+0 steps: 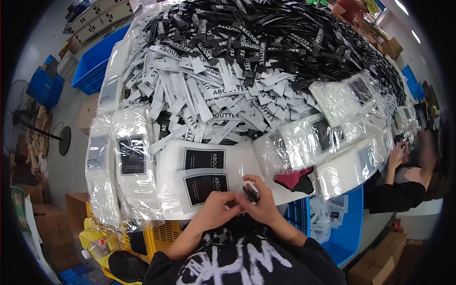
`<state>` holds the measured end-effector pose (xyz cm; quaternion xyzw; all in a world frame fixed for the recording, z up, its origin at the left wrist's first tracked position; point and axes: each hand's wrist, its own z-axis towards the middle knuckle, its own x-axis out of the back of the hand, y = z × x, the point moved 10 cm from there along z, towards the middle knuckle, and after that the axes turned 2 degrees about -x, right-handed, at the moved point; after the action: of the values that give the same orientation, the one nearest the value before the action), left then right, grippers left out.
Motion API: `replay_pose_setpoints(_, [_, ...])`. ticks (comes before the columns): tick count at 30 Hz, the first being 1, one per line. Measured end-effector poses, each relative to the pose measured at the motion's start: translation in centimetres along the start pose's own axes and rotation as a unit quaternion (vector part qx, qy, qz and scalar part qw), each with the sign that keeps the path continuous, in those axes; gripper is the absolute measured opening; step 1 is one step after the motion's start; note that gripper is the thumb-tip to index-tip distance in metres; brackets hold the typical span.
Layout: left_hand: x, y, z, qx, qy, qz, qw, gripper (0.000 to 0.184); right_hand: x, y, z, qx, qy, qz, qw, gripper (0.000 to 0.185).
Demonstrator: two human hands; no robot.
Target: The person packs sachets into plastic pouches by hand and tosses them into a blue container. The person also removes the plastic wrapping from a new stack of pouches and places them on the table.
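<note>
My right hand [264,205] is closed around a small black-and-white item [251,192], perhaps a folded strip; its exact kind is hard to make out. My left hand [219,209] meets it at the fingertips, its fingers pinched together; what they grip is hidden. Just beyond my hands lies a stack of frosted clear bags [171,166] with black printed "ABOUTYES" panels, the top bag [199,190] shifted towards me. To the right of the bags, a dark pink and black cloth piece [294,180] sticks out at the table edge.
A large heap of white strips [216,92] and black strips [228,28] covers the table. Wrapped bag bundles [133,156] lie left, more bundles [323,137] right. Below the edge are a yellow crate [161,235] and a blue bin [349,232]. Another person [403,180] is at right.
</note>
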<state>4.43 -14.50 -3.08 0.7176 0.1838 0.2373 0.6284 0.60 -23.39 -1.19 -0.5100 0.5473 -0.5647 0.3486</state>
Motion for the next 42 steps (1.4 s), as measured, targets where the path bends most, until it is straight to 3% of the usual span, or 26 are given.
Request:
replay_pose_setpoints(3, [-0.1,-0.2,-0.3,0.031,-0.009,-0.090,0.995,0.011,-0.6,3.2,0.1,-0.072,-0.066,0.222,0.970,0.036])
replay_pose_setpoints(4, [0.0,-0.2,-0.3,0.038,0.001,-0.109,0.993,0.010,-1.0,4.1,-0.3,-0.124,-0.096,0.235,0.959,0.042])
replay_pose_setpoints(5, [0.0,-0.4,-0.4,0.046,0.010,-0.128,0.991,0.010,-0.8,3.7,-0.2,-0.096,-0.101,0.158,0.978,0.045])
replay_pose_setpoints(7, [0.7,0.0,-0.6,-0.032,0.057,0.025,0.998,0.008,-1.0,1.7,0.2,-0.035,-0.110,0.000,0.993,0.053])
replay_pose_setpoints(8, [0.9,0.5,-0.8,-0.069,0.081,0.103,0.989,0.007,-1.2,0.9,0.0,-0.017,-0.108,-0.036,0.993,0.056])
replay_pose_setpoints(11, [2.3,1.8,-1.0,-0.042,0.140,0.133,0.980,0.006,-2.1,-0.7,-0.4,0.044,-0.110,-0.103,0.988,0.066])
replay_pose_setpoints(13, [2.1,1.8,-1.0,-0.074,0.116,0.130,0.982,0.007,-2.7,-0.9,-0.5,0.085,-0.118,-0.094,0.985,0.070])
replay_pose_setpoints(18, [2.2,1.0,-1.7,-0.031,0.128,0.213,0.968,0.016,-0.5,-3.1,0.6,0.184,-0.032,-0.242,0.952,0.051])
replay_pose_setpoints(21, [5.1,5.8,-3.9,-0.134,0.349,0.209,0.904,0.014,0.5,-4.5,0.7,0.151,-0.059,-0.118,0.980,0.039])
replay_pose_setpoints(22, [5.2,8.0,-5.1,-0.237,0.403,0.206,0.860,0.019,0.3,-4.0,0.5,0.127,-0.089,-0.052,0.987,0.035])
replay_pose_setpoints(25, [0.9,9.7,-5.8,-0.444,0.152,0.217,0.856,0.035,-0.4,-2.1,-0.2,0.047,-0.136,0.121,0.982,0.023])
replay_pose_setpoints(26, [0.1,9.3,-5.2,-0.432,0.119,0.252,0.858,0.055,-0.3,-1.2,-0.5,0.015,-0.123,0.162,0.979,0.021])
replay_pose_setpoints(28, [0.2,9.1,-3.1,-0.356,0.148,0.241,0.891,0.060,0.1,-0.3,-0.6,-0.043,-0.091,0.262,0.960,0.017])
replay_pose_setpoints(30, [-0.2,7.8,-1.8,-0.287,0.156,0.238,0.915,0.062,1.2,0.4,-0.6,-0.038,-0.023,0.256,0.966,0.020])
replay_pose_setpoints(32, [-0.4,6.7,-1.8,-0.278,0.155,0.230,0.919,0.065,3.1,0.6,-0.9,-0.017,0.062,0.203,0.977,0.021])
replay_pose_setpoints(35, [-0.6,6.4,-1.2,-0.256,0.151,0.252,0.921,0.064,5.5,-2.4,-0.3,0.143,0.053,0.391,0.908,0.026])
replay_pose_setpoints(37, [-1.0,5.7,-0.8,-0.230,0.140,0.226,0.936,0.057,4.3,-3.8,-0.1,0.156,-0.003,0.367,0.917,0.029])
replay_pose_setpoints(42, [0.0,6.1,-1.7,-0.265,0.180,0.182,0.930,0.065,1.1,-2.5,0.0,0.100,-0.065,0.204,0.972,0.023])
